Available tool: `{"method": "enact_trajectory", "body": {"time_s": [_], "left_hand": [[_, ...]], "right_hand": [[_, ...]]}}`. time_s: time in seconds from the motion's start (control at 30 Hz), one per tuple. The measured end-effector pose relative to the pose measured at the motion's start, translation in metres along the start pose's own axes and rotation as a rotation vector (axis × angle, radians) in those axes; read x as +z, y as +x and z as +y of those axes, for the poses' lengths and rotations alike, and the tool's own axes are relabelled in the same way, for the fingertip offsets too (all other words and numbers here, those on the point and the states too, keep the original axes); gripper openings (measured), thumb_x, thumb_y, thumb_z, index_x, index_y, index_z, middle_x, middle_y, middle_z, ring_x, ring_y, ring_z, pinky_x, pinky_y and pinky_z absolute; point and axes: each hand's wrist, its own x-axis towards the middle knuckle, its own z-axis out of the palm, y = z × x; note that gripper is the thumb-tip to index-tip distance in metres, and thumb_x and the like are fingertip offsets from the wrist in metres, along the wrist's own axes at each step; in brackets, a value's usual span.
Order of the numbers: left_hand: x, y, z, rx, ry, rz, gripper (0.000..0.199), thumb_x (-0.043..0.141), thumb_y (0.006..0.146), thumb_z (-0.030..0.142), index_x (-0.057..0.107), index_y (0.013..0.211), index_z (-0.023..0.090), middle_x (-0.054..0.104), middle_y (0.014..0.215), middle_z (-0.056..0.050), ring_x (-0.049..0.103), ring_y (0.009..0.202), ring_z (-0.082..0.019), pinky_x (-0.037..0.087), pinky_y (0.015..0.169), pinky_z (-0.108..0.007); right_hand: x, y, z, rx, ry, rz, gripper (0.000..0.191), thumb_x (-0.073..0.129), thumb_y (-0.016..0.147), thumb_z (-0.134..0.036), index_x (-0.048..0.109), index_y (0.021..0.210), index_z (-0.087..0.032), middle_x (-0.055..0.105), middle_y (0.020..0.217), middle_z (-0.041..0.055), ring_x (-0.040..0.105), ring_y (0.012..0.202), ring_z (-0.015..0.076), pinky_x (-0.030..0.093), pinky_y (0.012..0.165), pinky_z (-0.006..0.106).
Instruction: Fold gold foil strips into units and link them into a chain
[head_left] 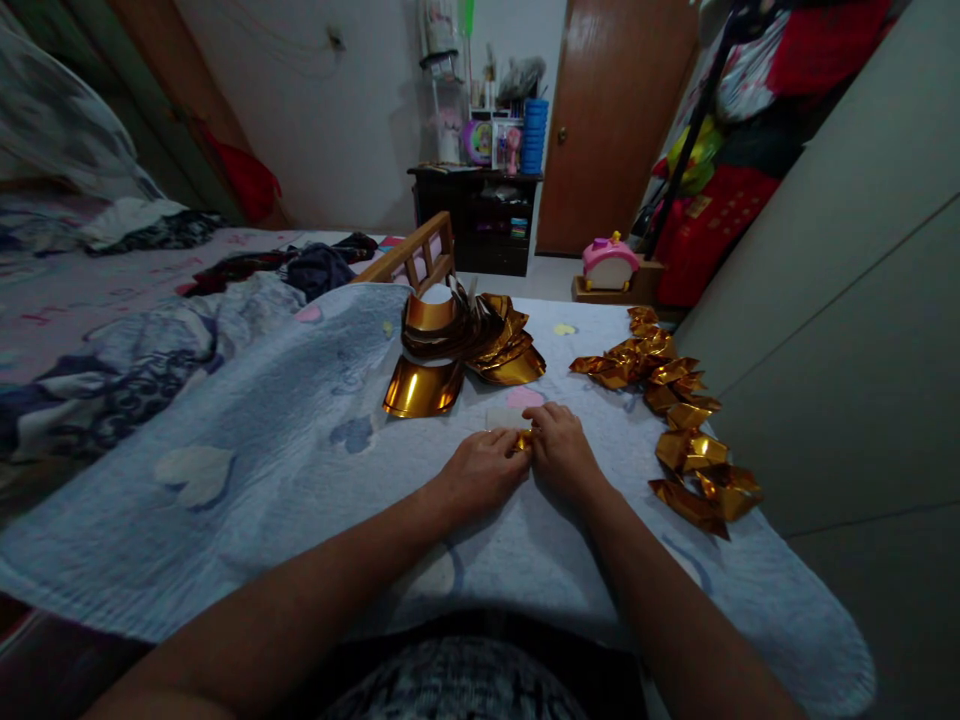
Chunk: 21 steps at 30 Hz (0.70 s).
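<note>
1. Head view, centre of the frame: one small gold foil piece (523, 438), mostly hidden by fingers. We pinch it between the fingertips of our left hand (489, 468) and right hand (561, 446), held close together over the pale blue cloth (277, 500).
2. Upper middle, just beyond our hands: one stack of gold sheets (424, 388), curved and partly fanned, lying on the cloth.
3. Right of the frame: one winding row of folded gold shapes (691, 450), apart from our hands.
4. Upper right, behind the cloth: one pink case (610, 266), before a wooden door (616, 120).
</note>
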Motion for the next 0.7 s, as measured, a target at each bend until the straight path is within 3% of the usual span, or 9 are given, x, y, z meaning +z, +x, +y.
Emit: {"method": "enact_trajectory", "body": {"time_s": [0.27, 0.7], "left_hand": [[-0.003, 0.0, 0.0, 0.002, 0.017, -0.025, 0.027, 0.049, 0.101, 0.031, 0.064, 0.119, 0.018, 0.068, 0.118, -0.011, 0.063, 0.111, -0.026, 0.054, 0.092, -0.039], [0.005, -0.012, -0.011, 0.045, -0.007, -0.034, 0.039, 0.053, 0.098, 0.034, 0.056, 0.135, 0.019, 0.061, 0.138, -0.012, 0.056, 0.129, -0.026, 0.049, 0.104, -0.04]], "right_hand": [[0.002, 0.0, -0.003, 0.056, -0.177, -0.162, 0.025, 0.052, 0.097, -0.022, 0.063, 0.119, -0.024, 0.061, 0.115, 0.0103, 0.05, 0.105, 0.0271, 0.034, 0.083, 0.036], [-0.001, -0.001, -0.004, 0.033, -0.241, -0.204, 0.033, 0.052, 0.097, -0.023, 0.06, 0.128, -0.031, 0.059, 0.115, 0.0091, 0.05, 0.103, 0.027, 0.032, 0.083, 0.036]]}}
